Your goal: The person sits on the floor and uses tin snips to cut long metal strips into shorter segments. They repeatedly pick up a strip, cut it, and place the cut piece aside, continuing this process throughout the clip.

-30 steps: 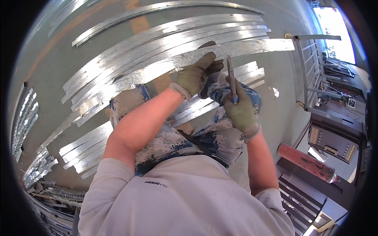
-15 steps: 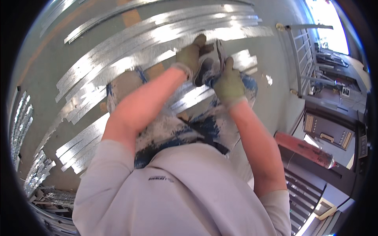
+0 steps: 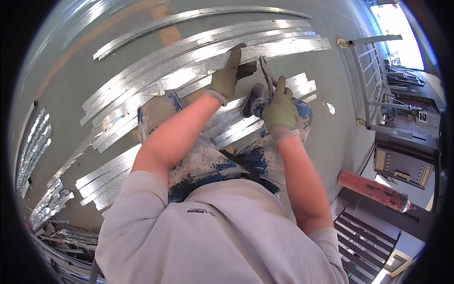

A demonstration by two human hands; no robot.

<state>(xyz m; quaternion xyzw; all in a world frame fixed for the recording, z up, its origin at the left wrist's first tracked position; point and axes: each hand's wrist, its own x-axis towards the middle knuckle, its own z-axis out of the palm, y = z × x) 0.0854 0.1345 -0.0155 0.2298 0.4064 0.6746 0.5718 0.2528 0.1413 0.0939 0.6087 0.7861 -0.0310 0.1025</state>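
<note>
A dark pair of metal snips (image 3: 267,75) points away from me, its jaws narrow and long. Its handles disappear inside my gloved right hand (image 3: 280,111), which is closed around them with one finger stretched along the tool. To the left, my gloved left hand (image 3: 227,78) has its fingers apart, over the near edge of the long shiny metal strips (image 3: 198,46); whether it touches them I cannot tell. Nothing shows in that hand. Shorter metal strips (image 3: 236,124) lie on the floor between my legs, below the hands.
More cut strips (image 3: 109,177) lie left of my legs, with corrugated metal pieces (image 3: 34,154) farther left. A wheeled metal frame (image 3: 371,78) stands at the right, near a worn red cylinder (image 3: 373,190) and a dark slatted rack (image 3: 364,236).
The whole view has shifted slightly down and right. My left hand's fingers have spread wider. The right hand keeps its hold on the snips.
</note>
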